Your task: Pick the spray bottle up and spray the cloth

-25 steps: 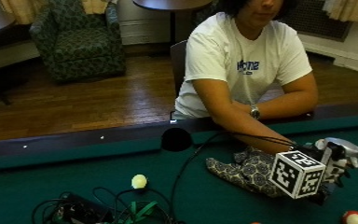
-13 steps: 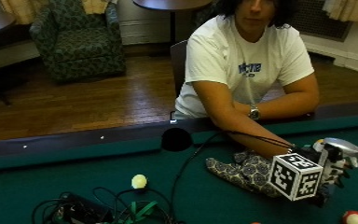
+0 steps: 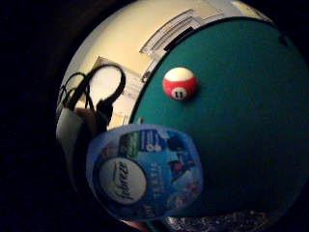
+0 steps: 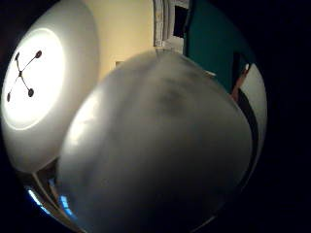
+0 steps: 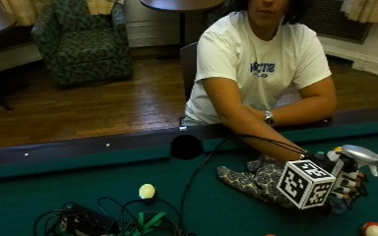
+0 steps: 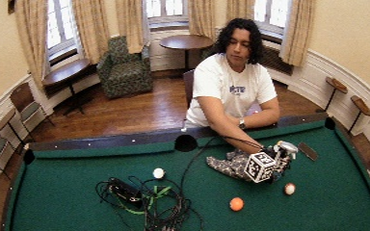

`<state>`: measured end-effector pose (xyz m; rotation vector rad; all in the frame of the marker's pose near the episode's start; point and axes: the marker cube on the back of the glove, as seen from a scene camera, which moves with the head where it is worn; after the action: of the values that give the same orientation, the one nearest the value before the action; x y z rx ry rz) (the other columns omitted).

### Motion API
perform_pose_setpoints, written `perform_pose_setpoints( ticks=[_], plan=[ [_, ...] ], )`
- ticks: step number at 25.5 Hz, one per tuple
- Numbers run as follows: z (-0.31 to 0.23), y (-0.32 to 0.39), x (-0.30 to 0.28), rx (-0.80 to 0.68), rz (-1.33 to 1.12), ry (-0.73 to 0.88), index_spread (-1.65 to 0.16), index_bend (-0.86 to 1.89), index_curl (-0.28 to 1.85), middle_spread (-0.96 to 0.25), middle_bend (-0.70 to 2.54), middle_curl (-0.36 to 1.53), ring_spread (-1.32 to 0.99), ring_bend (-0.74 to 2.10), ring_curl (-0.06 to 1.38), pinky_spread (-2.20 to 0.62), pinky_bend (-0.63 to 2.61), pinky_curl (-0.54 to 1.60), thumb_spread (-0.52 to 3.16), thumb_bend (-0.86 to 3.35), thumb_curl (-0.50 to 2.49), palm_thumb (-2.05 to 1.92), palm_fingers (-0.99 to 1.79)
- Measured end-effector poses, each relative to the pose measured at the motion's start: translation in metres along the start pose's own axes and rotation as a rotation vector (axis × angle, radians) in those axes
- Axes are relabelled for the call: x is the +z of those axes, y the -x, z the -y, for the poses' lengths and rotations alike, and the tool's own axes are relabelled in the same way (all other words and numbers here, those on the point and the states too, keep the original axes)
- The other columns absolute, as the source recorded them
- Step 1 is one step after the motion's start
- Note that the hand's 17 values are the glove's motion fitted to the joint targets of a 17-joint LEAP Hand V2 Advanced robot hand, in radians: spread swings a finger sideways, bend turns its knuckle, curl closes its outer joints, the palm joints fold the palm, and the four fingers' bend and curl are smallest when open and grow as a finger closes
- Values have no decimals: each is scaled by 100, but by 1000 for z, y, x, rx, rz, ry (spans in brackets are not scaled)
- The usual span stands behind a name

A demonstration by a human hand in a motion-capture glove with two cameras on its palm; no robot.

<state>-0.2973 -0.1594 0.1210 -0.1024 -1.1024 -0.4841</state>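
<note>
Grey-capped spray bottle [image 5: 356, 162] in right hand [image 5: 346, 184]

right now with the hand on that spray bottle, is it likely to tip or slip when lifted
Probably steady: the gloved right hand wraps the spray bottle just below its grey trigger head, so it should hang upright. The body looks like smooth labelled plastic, so some slipping is possible. How full or heavy it is cannot be seen. The patterned cloth beside it looks limp.

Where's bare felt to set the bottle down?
Free felt: right of the spray bottle toward the far-right rail, and between the orange ball and red-striped ball. Crowded: the cable tangle and the cloth beside the right hand.
</note>
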Motion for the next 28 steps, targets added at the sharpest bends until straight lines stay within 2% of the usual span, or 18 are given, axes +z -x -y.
perform_pose_setpoints(
  ticks=[6, 9, 11, 14, 18, 28],
  plan=[
    [-14, -8, -2, 61, -45, 103, -27, 29, 58, -16, 62, 53, -17, 63, 44, -16, 33, 39, 52, -4, 79, 80, 110],
    [-26, -9, -10, 103, -111, 156, -30, 23, 56, -17, 55, 50, -16, 57, 43, -4, 19, 37, 68, -3, 75, 78, 82],
    [-37, -8, -16, 121, -165, 188, -32, 19, 55, -17, 47, 48, -15, 54, 44, 2, 18, 38, 76, -4, 72, 75, 61],
    [-56, -7, -26, 125, -269, 255, -34, 11, 51, -17, 37, 44, -14, 49, 42, 8, 22, 38, 82, -5, 67, 70, 44],
    [-74, -6, -53, 92, -425, 290, -38, 4, 42, -16, 27, 40, -12, 49, 39, 14, 27, 37, 89, -7, 60, 61, 33],
    [-120, 3, -121, 7, -727, 318, -42, 12, 33, -17, 23, 37, -12, 46, 35, 21, 25, 35, 97, -5, 49, 48, 28]
  ],
)
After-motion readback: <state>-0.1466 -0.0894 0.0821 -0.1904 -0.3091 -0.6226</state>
